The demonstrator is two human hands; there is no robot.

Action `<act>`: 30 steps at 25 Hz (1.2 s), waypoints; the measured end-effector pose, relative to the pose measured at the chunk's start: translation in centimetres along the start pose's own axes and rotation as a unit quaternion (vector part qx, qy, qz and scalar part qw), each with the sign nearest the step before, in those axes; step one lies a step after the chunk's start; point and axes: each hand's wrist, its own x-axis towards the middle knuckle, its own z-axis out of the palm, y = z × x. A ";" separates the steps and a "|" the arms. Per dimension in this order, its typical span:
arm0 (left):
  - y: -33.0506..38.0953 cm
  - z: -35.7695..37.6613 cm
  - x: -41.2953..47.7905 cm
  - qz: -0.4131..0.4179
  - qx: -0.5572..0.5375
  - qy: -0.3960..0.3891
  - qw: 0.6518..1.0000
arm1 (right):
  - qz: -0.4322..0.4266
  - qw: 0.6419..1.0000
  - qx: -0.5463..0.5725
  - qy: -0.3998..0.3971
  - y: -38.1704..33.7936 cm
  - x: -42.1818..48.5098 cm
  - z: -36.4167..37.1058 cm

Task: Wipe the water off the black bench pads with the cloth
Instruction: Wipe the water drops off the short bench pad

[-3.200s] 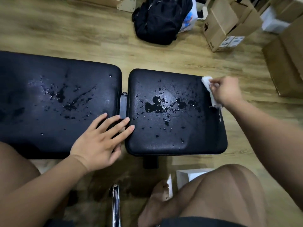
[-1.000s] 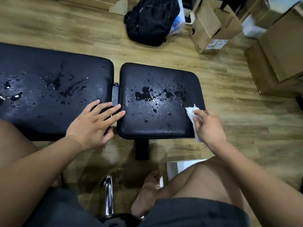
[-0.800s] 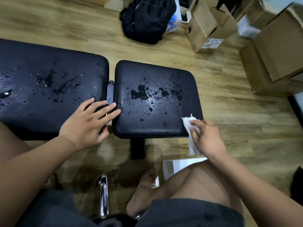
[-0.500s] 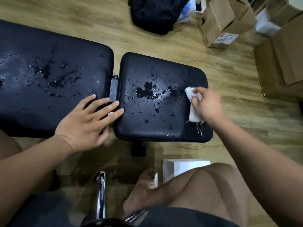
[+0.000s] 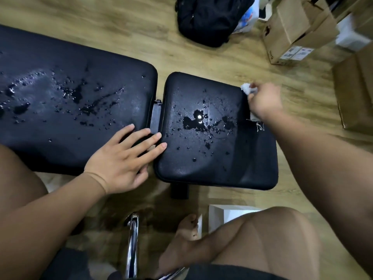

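Two black bench pads lie side by side. The long pad [image 5: 60, 110] on the left carries many water drops and streaks. The smaller seat pad [image 5: 214, 162] on the right has a puddle [image 5: 194, 123] in its middle and scattered drops; its right strip looks dry. My right hand [image 5: 264, 102] grips a white cloth [image 5: 247, 88] at the seat pad's far right corner, loose threads trailing below the wrist. My left hand [image 5: 123, 162] rests flat, fingers spread, across the gap between the pads at their near edge.
A black backpack [image 5: 210, 19] lies on the wooden floor behind the pads. Cardboard boxes [image 5: 292, 31] stand at the back right and right. A chrome tube [image 5: 132, 245], a white box [image 5: 228, 215] and my bare foot [image 5: 185, 235] are below the bench.
My right hand has slid the cloth from the near right edge up along the seat pad's right side to its far corner. The left hand has stayed in place.
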 end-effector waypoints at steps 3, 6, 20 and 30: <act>0.0 0.0 0.0 -0.002 0.006 -0.008 1.000 | -0.014 1.000 0.010 0.022 1.1 -3.7 0.0; -0.1 -0.3 0.0 -0.002 0.016 -0.017 1.000 | -0.023 0.999 0.032 0.030 2.4 -9.0 0.5; 0.3 -0.1 0.1 -0.005 0.022 0.003 1.000 | -0.012 0.993 0.120 0.013 3.8 -20.3 0.5; 0.2 -0.2 0.1 -0.002 -0.002 0.018 1.000 | 0.046 0.992 0.115 -0.003 -1.6 -1.5 -0.2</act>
